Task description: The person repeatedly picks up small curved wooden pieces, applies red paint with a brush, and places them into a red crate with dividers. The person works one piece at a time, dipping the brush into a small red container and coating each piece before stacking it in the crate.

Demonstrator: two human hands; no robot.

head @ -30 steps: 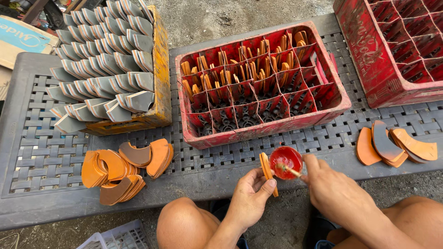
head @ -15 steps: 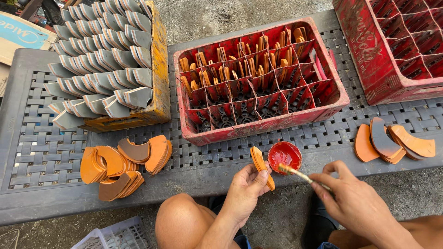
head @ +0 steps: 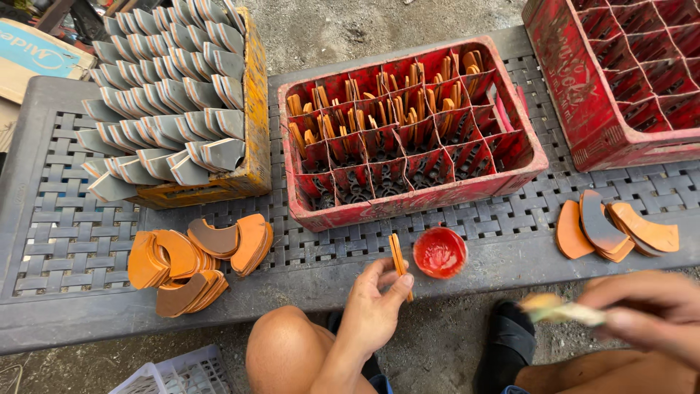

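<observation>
My left hand [head: 374, 310] pinches a thin curved orange piece [head: 397, 257] edge-on, just left of a small round dish of red paint [head: 440, 252] on the grey bench. My right hand [head: 645, 310], blurred at the lower right, holds a small brush [head: 560, 311] clear of the dish, off the bench's front edge. Behind the dish stands a red divided crate [head: 525, 171]; its far cells hold several upright orange pieces [head: 379, 102], while its near cells hold none.
A loose heap of orange curved pieces [head: 189, 259] lies at the left, a smaller stack [head: 612, 230] at the right. A yellow crate [head: 255, 146] packed with grey curved pieces sits far left. A second red crate [head: 583, 95] stands far right. My knees are below the bench.
My right hand has drawn the brush out of the paint dish and moved it right and toward me. My left hand has kept the orange piece beside the dish.
</observation>
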